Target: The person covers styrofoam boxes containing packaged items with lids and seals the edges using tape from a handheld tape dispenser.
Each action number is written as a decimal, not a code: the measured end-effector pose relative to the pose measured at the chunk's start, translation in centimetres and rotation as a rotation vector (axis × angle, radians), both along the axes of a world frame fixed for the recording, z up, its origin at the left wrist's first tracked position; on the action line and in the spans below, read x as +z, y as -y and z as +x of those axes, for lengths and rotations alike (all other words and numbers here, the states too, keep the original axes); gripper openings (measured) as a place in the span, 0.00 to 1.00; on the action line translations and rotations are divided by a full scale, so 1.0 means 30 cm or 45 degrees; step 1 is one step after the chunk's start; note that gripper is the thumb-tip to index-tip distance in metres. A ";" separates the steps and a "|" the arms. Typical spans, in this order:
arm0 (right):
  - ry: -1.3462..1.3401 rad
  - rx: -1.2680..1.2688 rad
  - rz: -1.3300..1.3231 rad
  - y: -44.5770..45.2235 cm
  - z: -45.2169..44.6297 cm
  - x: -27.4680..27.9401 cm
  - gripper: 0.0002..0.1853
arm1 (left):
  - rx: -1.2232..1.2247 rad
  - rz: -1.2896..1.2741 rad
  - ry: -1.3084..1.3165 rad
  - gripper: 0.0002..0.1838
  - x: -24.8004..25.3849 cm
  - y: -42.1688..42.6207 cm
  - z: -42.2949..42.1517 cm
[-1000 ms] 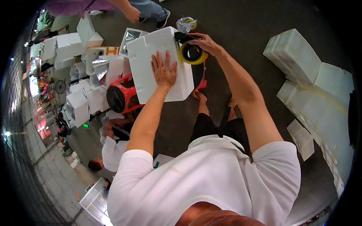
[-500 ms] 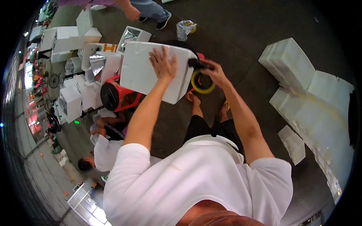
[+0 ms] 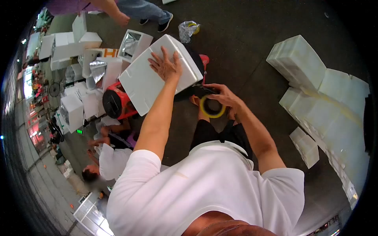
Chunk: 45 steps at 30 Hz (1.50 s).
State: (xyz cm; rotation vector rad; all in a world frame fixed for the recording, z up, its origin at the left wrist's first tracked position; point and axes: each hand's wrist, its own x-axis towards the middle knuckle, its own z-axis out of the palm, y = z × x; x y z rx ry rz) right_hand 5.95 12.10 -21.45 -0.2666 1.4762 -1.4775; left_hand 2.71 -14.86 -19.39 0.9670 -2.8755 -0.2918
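Observation:
A white foam box [image 3: 143, 80] sits at an angle in front of me, over a red stool partly hidden beneath it. My left hand [image 3: 167, 67] lies flat on its top face with the fingers spread. To the right of the box, my right hand [image 3: 225, 96] grips a tape dispenser [image 3: 204, 89] with a black head. A large roll of yellow tape [image 3: 212, 107] is mounted on it, hanging below my fingers. The dispenser's head is close to the box's near right corner; whether it touches is hard to tell.
A black-topped red stool [image 3: 114, 103] stands left of the box. Several foam boxes [image 3: 71, 43] pile up further left, one foil-lined box [image 3: 134, 43] just behind. Stacked boxes [image 3: 299, 63] stand right. A person [image 3: 114, 159] sits lower left; another person [image 3: 145, 11] stands at the top.
The foam box has turned counterclockwise under my left hand, which stays on its top. My right hand has brought the tape dispenser lower, toward my body.

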 end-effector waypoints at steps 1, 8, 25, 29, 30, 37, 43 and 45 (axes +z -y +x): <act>-0.259 0.237 0.040 0.036 0.023 0.004 0.29 | 0.022 0.039 0.016 0.43 0.000 0.000 -0.006; -0.163 -0.753 -0.108 0.063 0.045 -0.025 0.33 | 0.451 0.032 -0.121 0.41 -0.072 0.039 -0.117; 0.173 -0.998 0.146 -0.067 -0.259 -0.263 0.27 | -0.836 -0.099 0.009 0.54 -0.011 0.024 0.042; -0.105 -0.515 0.029 -0.020 -0.485 -0.502 0.29 | -1.063 -0.052 0.133 0.55 0.024 0.042 0.099; -0.080 -0.504 0.021 0.001 -0.515 -0.525 0.29 | -1.108 -0.049 0.116 0.55 0.024 0.052 0.101; -0.117 0.190 -0.005 0.101 -0.580 -0.532 0.31 | -0.766 -0.097 0.070 0.53 -0.027 0.054 0.005; 0.215 0.167 -0.092 -0.106 -0.113 -0.470 0.30 | 0.253 -0.065 0.016 0.54 -0.109 0.148 -0.223; 0.164 0.115 -0.050 -0.120 -0.098 -0.454 0.30 | 0.351 0.013 -0.001 0.55 -0.095 0.163 -0.251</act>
